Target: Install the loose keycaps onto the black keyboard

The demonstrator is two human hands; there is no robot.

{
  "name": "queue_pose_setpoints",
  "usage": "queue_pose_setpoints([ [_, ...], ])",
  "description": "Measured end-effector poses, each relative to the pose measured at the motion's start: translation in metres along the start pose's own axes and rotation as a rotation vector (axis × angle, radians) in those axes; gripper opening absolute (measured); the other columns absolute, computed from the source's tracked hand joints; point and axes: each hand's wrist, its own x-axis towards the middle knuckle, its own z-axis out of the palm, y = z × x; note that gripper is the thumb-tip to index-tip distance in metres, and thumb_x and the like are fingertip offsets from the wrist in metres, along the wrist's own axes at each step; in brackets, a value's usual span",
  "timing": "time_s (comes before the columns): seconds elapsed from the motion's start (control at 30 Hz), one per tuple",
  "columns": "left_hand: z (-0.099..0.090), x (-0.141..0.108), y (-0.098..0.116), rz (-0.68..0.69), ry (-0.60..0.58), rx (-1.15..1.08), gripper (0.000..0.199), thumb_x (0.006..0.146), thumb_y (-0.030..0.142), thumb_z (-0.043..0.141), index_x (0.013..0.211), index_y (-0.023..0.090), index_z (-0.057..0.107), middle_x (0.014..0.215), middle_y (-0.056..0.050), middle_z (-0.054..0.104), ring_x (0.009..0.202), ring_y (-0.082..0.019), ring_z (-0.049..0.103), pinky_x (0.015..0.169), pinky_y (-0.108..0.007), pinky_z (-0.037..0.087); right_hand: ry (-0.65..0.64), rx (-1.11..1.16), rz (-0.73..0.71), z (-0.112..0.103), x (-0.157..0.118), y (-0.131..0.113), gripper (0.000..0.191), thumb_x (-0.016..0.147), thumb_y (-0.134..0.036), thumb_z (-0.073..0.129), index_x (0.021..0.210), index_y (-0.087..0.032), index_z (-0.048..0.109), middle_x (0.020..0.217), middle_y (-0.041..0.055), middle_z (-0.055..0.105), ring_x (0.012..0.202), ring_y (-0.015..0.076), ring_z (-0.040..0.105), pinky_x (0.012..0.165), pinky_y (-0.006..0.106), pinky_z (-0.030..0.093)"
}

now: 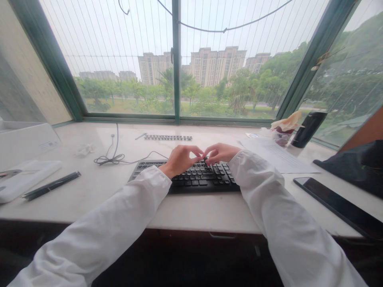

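A black keyboard [203, 183] lies on the white tabletop, partly covered by my hands and sleeves. Above its upper right part, my left hand [182, 159] and my right hand [222, 153] meet at the fingertips. Thumb and forefinger of each are pinched together on a small dark piece [205, 158] that looks like a keycap; the fingers hide most of it. Behind the keyboard, small keycaps [168, 137] stand in a long row, with a thin small tool [140, 136] at their left end.
A coiled cable [110, 159] and a crumpled clear wrapper [83, 150] lie left, with a black pen [51, 185], a white case [30, 179] and a white box [26, 139]. Right are paper [275, 153], a phone [338, 205], a black bottle [308, 129] and a dark bag [356, 167]. Windows rise behind.
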Motion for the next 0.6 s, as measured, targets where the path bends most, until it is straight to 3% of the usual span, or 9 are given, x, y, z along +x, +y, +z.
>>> queue_pose_setpoints([
  [0.13, -0.0023, 0.0004, -0.0008, 0.002, 0.031, 0.051, 0.014, 0.081, 0.034, 0.065, 0.09, 0.026, 0.074, 0.087, 0.003, 0.074, 0.076, -0.014, 0.066, 0.071, -0.025, 0.047, 0.046, 0.157, 0.095, -0.0013, 0.0005, -0.0014, 0.041, 0.061, -0.037, 0.083, 0.089, -0.015, 0.064, 0.075, 0.0056, 0.074, 0.071, 0.0161, 0.068, 0.065, 0.026, 0.054],
  [0.3, 0.0, -0.0016, 0.0009, 0.006, 0.012, 0.105, 0.018, 0.075, 0.043, 0.071, 0.083, 0.027, 0.073, 0.083, 0.005, 0.074, 0.074, -0.014, 0.065, 0.071, -0.026, 0.045, -0.046, 0.339, 0.155, 0.0025, -0.0015, -0.0065, 0.033, 0.069, -0.035, 0.08, 0.085, -0.013, 0.062, 0.081, 0.0089, 0.074, 0.077, 0.0178, 0.071, 0.07, 0.026, 0.057],
  [0.6, 0.0013, -0.0033, 0.0023, -0.029, -0.04, 0.108, 0.017, 0.078, 0.042, 0.068, 0.082, 0.026, 0.074, 0.079, 0.004, 0.073, 0.07, -0.014, 0.063, 0.066, -0.025, 0.042, -0.072, 0.281, 0.155, 0.002, -0.0039, -0.0065, 0.036, 0.071, -0.038, 0.078, 0.087, -0.015, 0.055, 0.079, 0.0079, 0.074, 0.071, 0.018, 0.071, 0.059, 0.024, 0.054],
])
